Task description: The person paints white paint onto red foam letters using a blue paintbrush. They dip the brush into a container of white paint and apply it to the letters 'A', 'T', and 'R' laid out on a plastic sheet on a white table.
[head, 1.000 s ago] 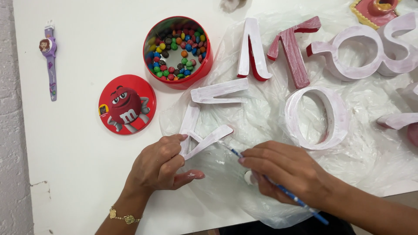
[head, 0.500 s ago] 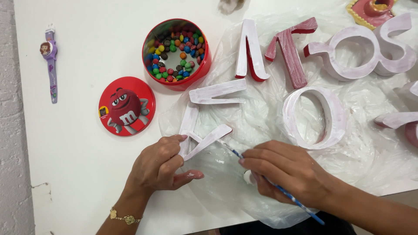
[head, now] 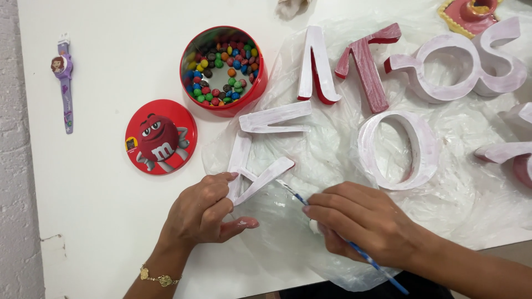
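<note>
Two bare hands are working at the near edge of a white table (head: pixel 111 221), over a crumpled clear plastic sheet (head: pixel 471 205). Left hand (head: pixel 202 213), wearing a gold bracelet (head: pixel 157 277) at the wrist, is gripping the lower end of a white-painted angular letter (head: pixel 260 147), its grip clenched around the letter's nearest arm, thumb lying below with paint smears on it. Right hand (head: pixel 360 221) is grasping a thin blue-handled paintbrush (head: pixel 354 249), fingers closed on the shaft; the brush tip is touching the underside edge of that same letter's arm, just beside the left fingers. Letter is lying flat, partly on the sheet, partly on bare table. Farther back on the sheet are lying a white-and-red upright letter (head: pixel 317 66), a mostly red letter (head: pixel 368 69), a round whitewashed ring letter (head: pixel 400 149), and further pale letters (head: pixel 460 66) near the right edge. Beyond the sheet, on bare table, a round red tin (head: pixel 224 69) is holding coloured candies, its red lid (head: pixel 160 137) with a cartoon figure lying just beside it. Well apart at the left, a purple toy wristwatch (head: pixel 65 77) is lying lengthwise.
</note>
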